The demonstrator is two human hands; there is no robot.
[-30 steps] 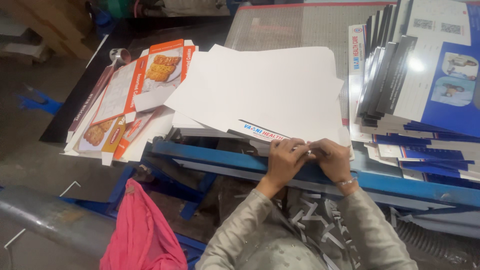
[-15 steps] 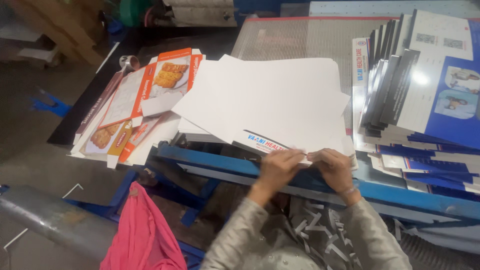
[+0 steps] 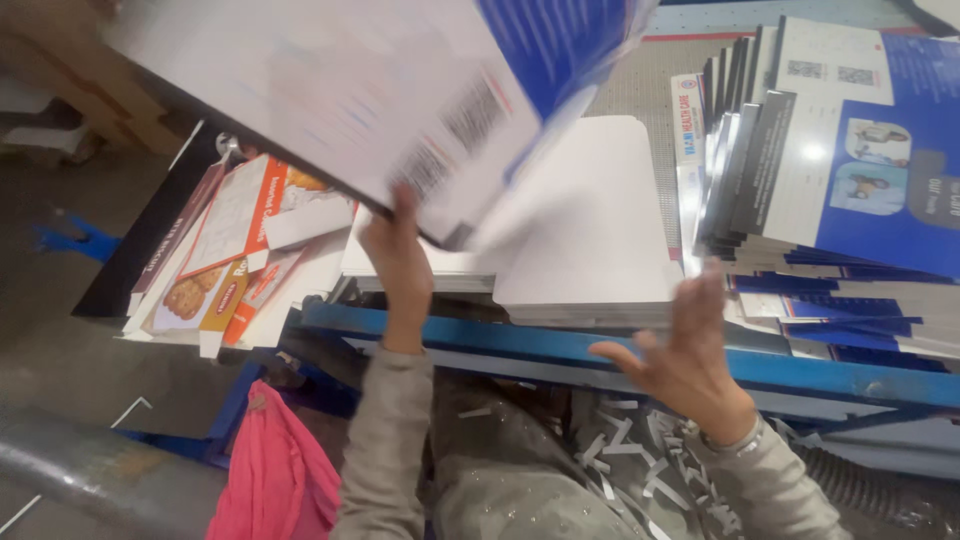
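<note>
Blue-framed work table point(image 3: 560, 345) spans the view; its near edge runs left to right just above the person's sleeves. Largest item: a big flat printed carton sheet point(image 3: 400, 90), white with a blue panel, raised and tilted across the upper left, blocking sight of the table's far left part. Right end of the table: a tall, slumped stack of blue-and-white printed sheets point(image 3: 850, 180), fanned toward the near edge. Centre: a stack of plain white cut blanks point(image 3: 590, 230), lying flat, its near edge close to the table's near edge, partly hidden by the raised sheet. Left edge: orange-and-white snack carton blanks point(image 3: 230, 260) overhanging the table corner. Below, off the table at lower left, a pink cloth point(image 3: 275, 480). Left hand point(image 3: 398, 260) reaches up, fingers closed on the lower edge of the raised sheet. Right hand point(image 3: 685, 350) is spread open, fingers apart, holding nothing, just in front of the white blanks.
</note>
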